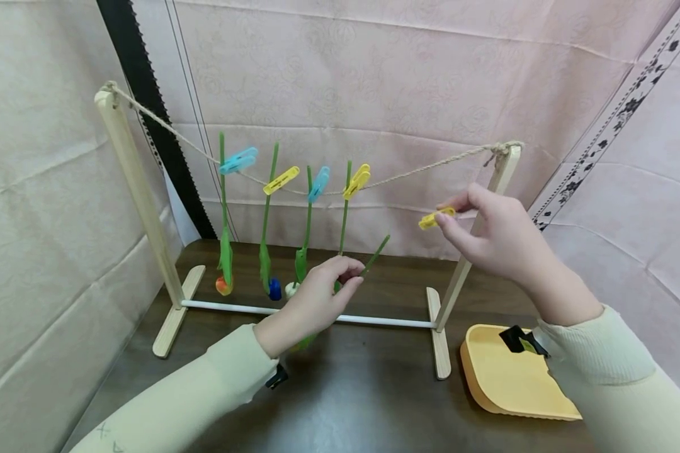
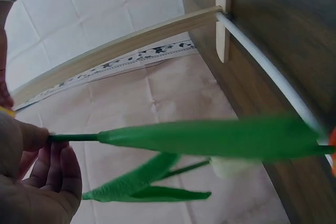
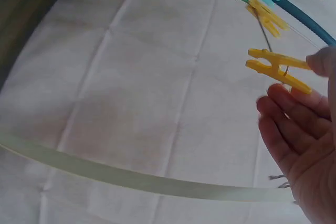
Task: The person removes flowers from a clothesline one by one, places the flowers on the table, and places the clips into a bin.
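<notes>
My left hand (image 1: 317, 296) pinches the green stem (image 1: 377, 251) of an artificial flower below the rope. In the left wrist view its long leaf (image 2: 210, 137) stretches away from the fingers, with a bit of orange-red bloom (image 2: 333, 150) at the frame edge. Between thumb and fingers, my right hand (image 1: 498, 233) holds a yellow clothespin (image 1: 435, 218) near the right post; its jaws point left. Several flowers hang head down from the sagging rope (image 1: 425, 170), clipped by blue (image 1: 239, 160) and yellow clothespins (image 1: 281, 180). Orange (image 1: 223, 286), blue (image 1: 274, 289) and white blooms (image 1: 291, 290) show.
The rope runs between a left wooden post (image 1: 141, 195) and a right one (image 1: 505, 168). A white rod (image 1: 385, 321) joins their feet on the dark table (image 1: 362, 402). The yellow tray (image 1: 481, 384) sits at right, partly behind my right sleeve. Cloth hangs behind.
</notes>
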A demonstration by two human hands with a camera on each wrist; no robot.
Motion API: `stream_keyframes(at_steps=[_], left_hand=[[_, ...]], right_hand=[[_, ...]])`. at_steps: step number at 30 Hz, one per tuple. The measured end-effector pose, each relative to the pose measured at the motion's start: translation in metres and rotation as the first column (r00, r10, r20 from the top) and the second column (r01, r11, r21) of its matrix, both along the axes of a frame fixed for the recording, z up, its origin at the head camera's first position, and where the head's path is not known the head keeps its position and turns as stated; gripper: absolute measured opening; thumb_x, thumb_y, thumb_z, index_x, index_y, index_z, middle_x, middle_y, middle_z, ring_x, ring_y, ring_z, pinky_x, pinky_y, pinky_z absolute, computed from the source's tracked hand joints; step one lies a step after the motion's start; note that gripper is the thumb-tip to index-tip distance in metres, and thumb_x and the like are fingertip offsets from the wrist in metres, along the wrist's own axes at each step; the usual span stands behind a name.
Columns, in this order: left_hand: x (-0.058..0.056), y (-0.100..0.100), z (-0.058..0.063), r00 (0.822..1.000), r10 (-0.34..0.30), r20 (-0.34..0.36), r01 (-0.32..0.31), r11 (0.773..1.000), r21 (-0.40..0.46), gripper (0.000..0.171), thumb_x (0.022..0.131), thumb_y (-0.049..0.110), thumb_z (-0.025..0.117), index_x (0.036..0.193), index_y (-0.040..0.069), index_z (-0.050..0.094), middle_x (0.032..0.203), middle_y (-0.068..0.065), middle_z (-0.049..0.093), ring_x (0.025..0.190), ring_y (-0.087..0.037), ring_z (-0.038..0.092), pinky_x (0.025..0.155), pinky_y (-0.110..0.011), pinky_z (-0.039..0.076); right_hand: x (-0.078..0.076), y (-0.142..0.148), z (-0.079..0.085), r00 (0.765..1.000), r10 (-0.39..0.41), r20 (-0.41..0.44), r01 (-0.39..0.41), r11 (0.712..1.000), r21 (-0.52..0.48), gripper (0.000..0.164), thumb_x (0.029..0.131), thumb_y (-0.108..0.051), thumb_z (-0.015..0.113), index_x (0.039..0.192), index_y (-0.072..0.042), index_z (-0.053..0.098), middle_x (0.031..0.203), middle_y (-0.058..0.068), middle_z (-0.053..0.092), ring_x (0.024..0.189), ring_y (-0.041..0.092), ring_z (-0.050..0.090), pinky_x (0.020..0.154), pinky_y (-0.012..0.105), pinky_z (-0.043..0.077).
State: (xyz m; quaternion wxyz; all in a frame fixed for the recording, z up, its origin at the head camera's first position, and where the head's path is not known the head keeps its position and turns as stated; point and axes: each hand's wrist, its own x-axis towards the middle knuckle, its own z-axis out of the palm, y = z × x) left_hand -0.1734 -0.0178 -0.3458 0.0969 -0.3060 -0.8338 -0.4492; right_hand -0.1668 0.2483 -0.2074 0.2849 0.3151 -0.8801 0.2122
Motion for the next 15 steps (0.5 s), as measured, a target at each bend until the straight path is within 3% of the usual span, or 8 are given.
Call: stream_keyframes(at_steps=[3,8,15], left_hand=[[0.004,-0.008,-0.002,1.0,-0.026,-0.003,0.025,0.997,-0.067,0.013,0.096,0.015,0.062,0.109,0.015,0.065,0.097,0.011,0.058,0.086,-0.003,0.054,0.075,-0.023,0.05],[0.009,-0.019,-0.005,0.996,-0.084,-0.028,0.077,0.98,-0.185,0.01,0.096,0.013,0.061,0.105,0.014,0.065,0.097,0.008,0.06,0.086,-0.003,0.055,0.074,-0.023,0.051],[0.009,-0.032,-0.019,0.984,-0.163,-0.079,0.124,0.925,-0.36,0.01,0.095,0.006,0.06,0.101,0.012,0.065,0.095,0.002,0.063,0.091,-0.01,0.06,0.078,-0.027,0.051]], right_hand=[[0.0,0.004,-0.014,0.998,0.052,0.046,-0.052,0.999,-0.008,0.014,0.082,-0.007,0.071,0.089,-0.014,0.062,0.087,-0.011,0.07,0.082,0.004,0.063,0.064,0.015,0.045],[-0.001,0.01,-0.038,0.993,0.037,0.111,-0.038,0.999,0.006,0.018,0.079,-0.002,0.07,0.085,-0.013,0.057,0.086,-0.008,0.07,0.079,0.01,0.066,0.063,0.014,0.047],[-0.001,0.024,-0.072,0.972,-0.072,0.222,0.054,0.995,0.085,0.018,0.08,-0.008,0.07,0.083,-0.016,0.054,0.079,-0.008,0.068,0.068,0.007,0.061,0.056,0.025,0.047]])
